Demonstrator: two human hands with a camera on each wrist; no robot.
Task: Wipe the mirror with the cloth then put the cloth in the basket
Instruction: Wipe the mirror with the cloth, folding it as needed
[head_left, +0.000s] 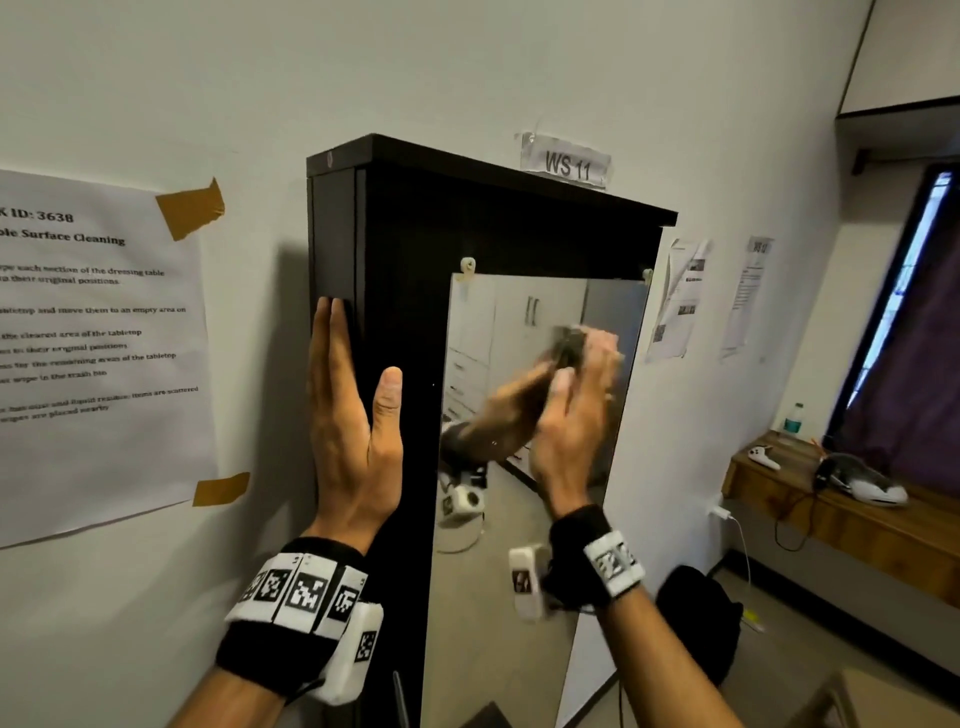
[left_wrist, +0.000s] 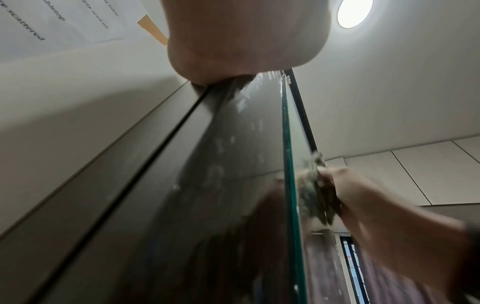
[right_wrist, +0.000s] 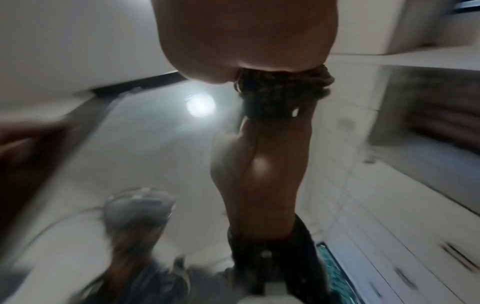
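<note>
A tall mirror (head_left: 519, 597) is fixed to the front of a black cabinet (head_left: 405, 234) standing against the wall. My left hand (head_left: 353, 431) lies flat on the cabinet's left front corner, fingers straight on the side panel and thumb on the front. My right hand (head_left: 576, 415) holds a bunched dark cloth (head_left: 569, 345) against the upper part of the glass and is blurred by motion. From the left wrist view, the cloth (left_wrist: 319, 197) is squeezed between the right hand (left_wrist: 376, 205) and the mirror's green edge (left_wrist: 288, 164). Under the right palm (right_wrist: 246, 37) the cloth (right_wrist: 280, 96) touches its reflection. No basket is in view.
A taped instruction sheet (head_left: 98, 338) hangs on the wall to the left, and a "WS 11" label (head_left: 566, 166) hangs above the cabinet. At the right, a wooden shelf (head_left: 831, 525) holds a bottle, a controller and a headset. A black bag (head_left: 701, 618) sits on the floor below.
</note>
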